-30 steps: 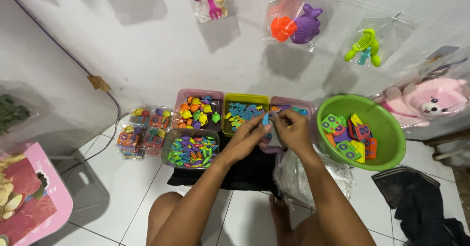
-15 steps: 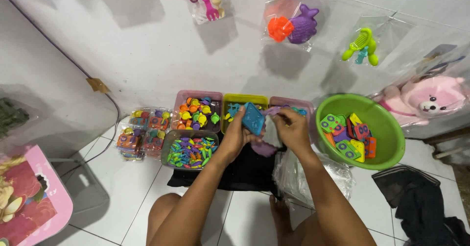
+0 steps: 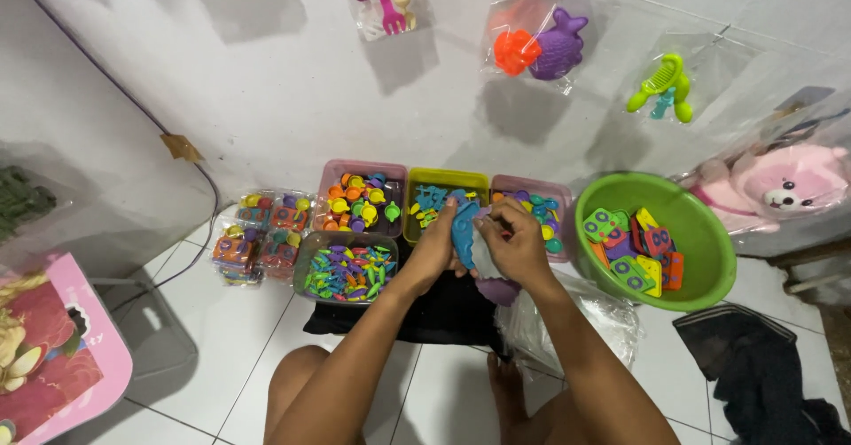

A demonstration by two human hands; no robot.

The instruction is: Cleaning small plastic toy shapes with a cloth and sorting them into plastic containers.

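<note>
Just above the middle of the frame, the person's left hand (image 3: 441, 248) and right hand (image 3: 517, 248) met over a black cloth (image 3: 443, 314) spread on the tiled floor (image 3: 222, 383). Both were closed around a blue plastic toy piece (image 3: 464, 230), the left gripping its near edge while the right fingers pinched at a thin clear wrapper (image 3: 486, 252) against it, seemingly so the piece stayed steady for the finer work. A purple piece (image 3: 499, 291) showed just beneath the right hand; whether the hand held it could not be told.

The stock sat within arm's reach in an arc ahead: a pink tray (image 3: 330, 179) of mixed small toys, a yellow-green tray (image 3: 448, 177) of blue pieces, another pink tray (image 3: 562, 199) to its right, and a clear tub (image 3: 306, 252) of bright bits at centre left. A green basin (image 3: 700, 232) at the right held flat coloured toys. A heap of clear bags (image 3: 576, 321) lay below the right forearm, close for easy picking. Bagged toys (image 3: 536, 46) hung on the wall (image 3: 266, 81) above, apparently as samples on show.
</note>
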